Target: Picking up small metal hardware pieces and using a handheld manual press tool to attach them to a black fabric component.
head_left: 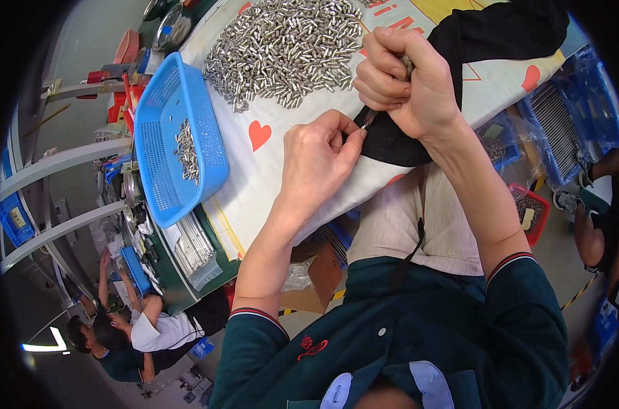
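Between the thumb and forefinger of my left hand (318, 160) is a small silver metal pin (365, 126). My right hand (415, 85) is closed in a fist just above and to the right, gripping a slim hand tool (371, 117) whose handle is mostly hidden by the fingers. The tool's tip meets the pin, and its exact kind cannot be made out. Beneath both hands lies a black cloth (397, 144), which runs on behind the right fist toward the far right. A large heap of similar silver pins (289, 51) covers the table beyond the left hand.
Left of the heap stands a blue plastic basket (221, 146) with some pins inside. Metal rods in a bag (190, 249) lie at the table's left edge. Blue crates (575, 116) and a red bin (531, 211) stand at the right. Other people (142, 334) work at lower left.
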The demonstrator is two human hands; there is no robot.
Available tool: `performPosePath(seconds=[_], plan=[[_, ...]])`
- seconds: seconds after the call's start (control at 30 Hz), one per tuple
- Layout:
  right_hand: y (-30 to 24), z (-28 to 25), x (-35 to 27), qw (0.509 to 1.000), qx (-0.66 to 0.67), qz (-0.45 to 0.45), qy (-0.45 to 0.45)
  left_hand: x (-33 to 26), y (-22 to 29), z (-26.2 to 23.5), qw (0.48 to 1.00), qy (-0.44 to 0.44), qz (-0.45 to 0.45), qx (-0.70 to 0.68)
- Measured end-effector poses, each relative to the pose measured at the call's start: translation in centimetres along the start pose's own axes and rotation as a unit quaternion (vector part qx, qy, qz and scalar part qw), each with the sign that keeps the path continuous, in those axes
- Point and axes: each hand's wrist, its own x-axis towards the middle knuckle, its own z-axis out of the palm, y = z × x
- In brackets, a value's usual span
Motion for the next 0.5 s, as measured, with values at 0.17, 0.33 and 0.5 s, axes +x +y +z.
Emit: performPosePath(seconds=[0.17,0.33,0.5], plan=[[-0.12,-0.01,-0.08,1.0,0.023,0.009,0.001,0.0,-0.04,-0.01,1.0,-0.002,0.001,-0.003],[-0.24,-0.03,-0.16,0.999,0.031,0.009,-0.006,0.02,0.09,-0.04,1.0,-0.005,0.0,-0.005],[-0.13,-0.24,-0.15,0.999,0.023,0.008,-0.023,0.05,-0.06,0.03,1.0,-0.007,0.001,-0.006]])
